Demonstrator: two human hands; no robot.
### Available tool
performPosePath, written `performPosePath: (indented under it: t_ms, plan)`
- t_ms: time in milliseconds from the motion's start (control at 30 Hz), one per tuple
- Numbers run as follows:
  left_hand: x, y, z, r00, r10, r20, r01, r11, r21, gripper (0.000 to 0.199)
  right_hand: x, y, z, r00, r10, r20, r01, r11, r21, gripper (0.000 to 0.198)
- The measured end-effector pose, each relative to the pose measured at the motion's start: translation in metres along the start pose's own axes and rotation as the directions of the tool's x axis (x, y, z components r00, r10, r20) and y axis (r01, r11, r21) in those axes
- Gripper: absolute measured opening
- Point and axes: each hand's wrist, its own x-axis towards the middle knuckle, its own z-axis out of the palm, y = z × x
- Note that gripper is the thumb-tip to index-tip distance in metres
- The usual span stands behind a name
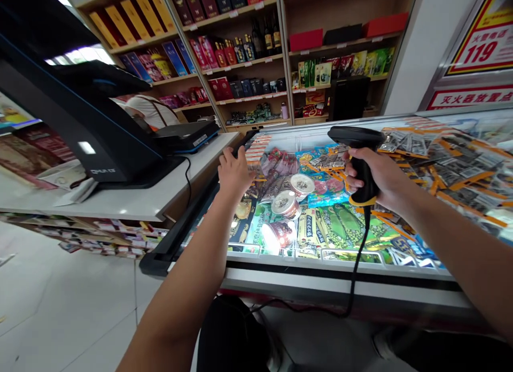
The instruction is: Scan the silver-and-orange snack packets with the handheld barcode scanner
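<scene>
My right hand is wrapped round the handle of a black barcode scanner, held above the freezer's contents. A black cable runs down from its grip and over the freezer's front edge. My left hand has its fingers apart near the dark left frame of the chest freezer; whether it presses on the frame or glass I cannot tell. Between my hands, under the glass, lie round ice cream tubs, green packets and blue packets.
A white counter stands at left with a black checkout terminal on it. Orange-edged packets fill the freezer's right side. Stocked shelves rise behind. A person in a light top is beyond the counter.
</scene>
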Motion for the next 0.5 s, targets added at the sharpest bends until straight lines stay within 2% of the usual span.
performPosePath:
  t_ms: [67, 133, 200, 267, 333, 433, 500]
  plan:
    - [-0.003, 0.007, 0.001, 0.996, 0.059, -0.074, -0.057, 0.998, 0.028, 0.069, 0.003, -0.002, -0.004, 1.0, -0.004, -0.029, 0.005, 1.0, 0.022, 0.022]
    - [-0.005, 0.025, 0.008, 0.989, 0.114, -0.09, -0.119, 0.991, -0.053, 0.056, 0.005, -0.003, -0.006, 0.999, -0.014, -0.047, 0.016, 0.999, 0.037, 0.023]
    - [-0.004, 0.052, 0.019, 0.985, 0.172, -0.028, -0.174, 0.956, -0.234, 0.047, 0.006, -0.003, -0.007, 0.999, -0.016, -0.051, 0.019, 0.998, 0.059, 0.024]
    - [0.003, 0.083, 0.034, 0.963, 0.257, 0.078, -0.189, 0.855, -0.484, 0.042, 0.006, -0.003, -0.008, 0.999, 0.001, -0.036, 0.003, 0.994, 0.105, 0.024]
    - [0.015, 0.113, 0.049, 0.924, 0.334, 0.184, -0.105, 0.687, -0.719, 0.045, 0.007, -0.003, -0.011, 1.0, 0.029, -0.004, -0.028, 0.986, 0.163, 0.025]
    - [0.034, 0.146, 0.067, 0.923, 0.322, 0.212, -0.037, 0.621, -0.783, 0.043, 0.009, -0.002, -0.014, 0.998, 0.054, 0.026, -0.059, 0.969, 0.24, 0.03]
    - [0.044, 0.157, 0.074, 0.928, 0.294, 0.227, 0.017, 0.578, -0.816, 0.033, 0.01, -0.003, -0.015, 0.998, 0.054, 0.041, -0.063, 0.959, 0.278, 0.034]
